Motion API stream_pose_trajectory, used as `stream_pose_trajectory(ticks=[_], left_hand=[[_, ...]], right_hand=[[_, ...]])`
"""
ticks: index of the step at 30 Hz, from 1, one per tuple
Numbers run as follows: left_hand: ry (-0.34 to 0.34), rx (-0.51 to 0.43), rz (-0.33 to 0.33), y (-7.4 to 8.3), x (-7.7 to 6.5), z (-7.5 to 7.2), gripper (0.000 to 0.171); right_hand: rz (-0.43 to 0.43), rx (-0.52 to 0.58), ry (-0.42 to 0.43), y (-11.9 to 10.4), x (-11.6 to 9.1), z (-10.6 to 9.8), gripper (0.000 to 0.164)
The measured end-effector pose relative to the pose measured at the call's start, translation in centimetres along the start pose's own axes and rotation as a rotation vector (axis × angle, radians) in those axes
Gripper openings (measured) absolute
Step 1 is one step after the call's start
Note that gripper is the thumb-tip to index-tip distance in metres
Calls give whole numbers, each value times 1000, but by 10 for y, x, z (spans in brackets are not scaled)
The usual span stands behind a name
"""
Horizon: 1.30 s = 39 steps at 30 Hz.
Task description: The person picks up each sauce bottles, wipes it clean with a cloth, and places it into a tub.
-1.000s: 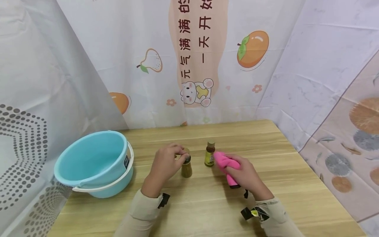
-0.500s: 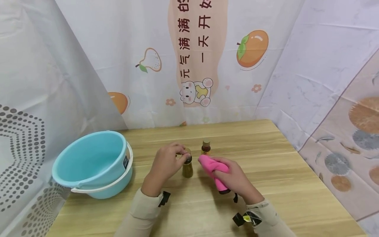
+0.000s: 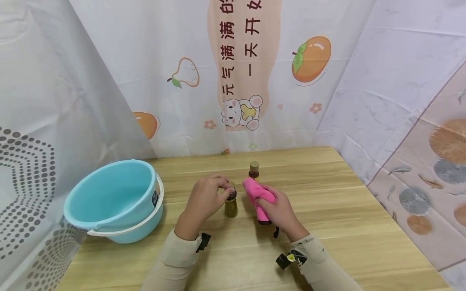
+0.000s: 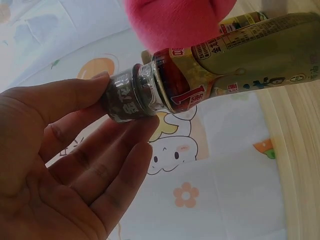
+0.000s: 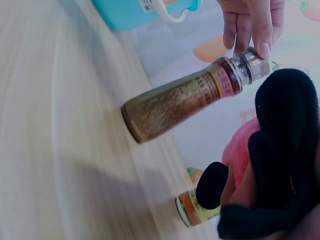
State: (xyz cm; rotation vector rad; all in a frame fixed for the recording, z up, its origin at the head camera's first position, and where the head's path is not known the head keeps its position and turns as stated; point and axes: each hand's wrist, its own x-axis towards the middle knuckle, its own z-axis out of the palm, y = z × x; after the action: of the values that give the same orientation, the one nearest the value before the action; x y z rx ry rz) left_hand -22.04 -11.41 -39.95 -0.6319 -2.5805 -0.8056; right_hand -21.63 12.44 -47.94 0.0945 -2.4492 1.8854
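A glass sauce bottle (image 3: pixel 231 209) stands upright on the table, with a clear-looking cap and a printed label. My left hand (image 3: pixel 207 196) pinches its cap (image 4: pixel 122 97) between thumb and fingers. In my right hand (image 3: pixel 279 208) is a bunched pink cloth (image 3: pixel 259 193) with black parts at its end; in the right wrist view black padded shapes (image 5: pixel 287 125) cover much of the hand. The cloth's upper end overlaps the sauce bottle's neck in the left wrist view. Behind the cloth stands a second, smaller brown bottle (image 3: pixel 254 169), its lower part hidden in the head view.
A light blue bucket (image 3: pixel 109 196) with a white handle stands at the table's left. A printed curtain (image 3: pixel 164 60) hangs behind the wooden table (image 3: pixel 346 226), and more sheeting closes off both sides.
My right hand has moved left and slightly away from me with the pink cloth, toward the sauce bottle. The smaller bottle has shifted back a little. My left hand keeps its place at the cap.
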Motion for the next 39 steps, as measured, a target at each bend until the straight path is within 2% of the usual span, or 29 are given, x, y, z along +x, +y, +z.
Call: stream_pose_trajectory(ticks=[4,7,10,16,22,34,39], left_hand=[[1,7,11,-2,-1,-1,8],[6,8,22,-3,-1,0,8],[6,10,24,-2,-2,2,8],[24,33,34,-1,-4,5,7],[33,52,55,1,-3,3,9],[35,42,37,1,-3,3,8],[37,44,41,3,-3,3,7]], right_hand=[[-71,74,-22,-4,1,10,47],[-157,95,-32,-4,-3,17,47],[-192,105,-40,0,-9,22,49],[-175,114,-88,7,-13,30,50],[-148,89,-91,10,-12,32,50],[-79,60,-164,21,-12,30,47],[-77,32,-191,22,-13,28,50]])
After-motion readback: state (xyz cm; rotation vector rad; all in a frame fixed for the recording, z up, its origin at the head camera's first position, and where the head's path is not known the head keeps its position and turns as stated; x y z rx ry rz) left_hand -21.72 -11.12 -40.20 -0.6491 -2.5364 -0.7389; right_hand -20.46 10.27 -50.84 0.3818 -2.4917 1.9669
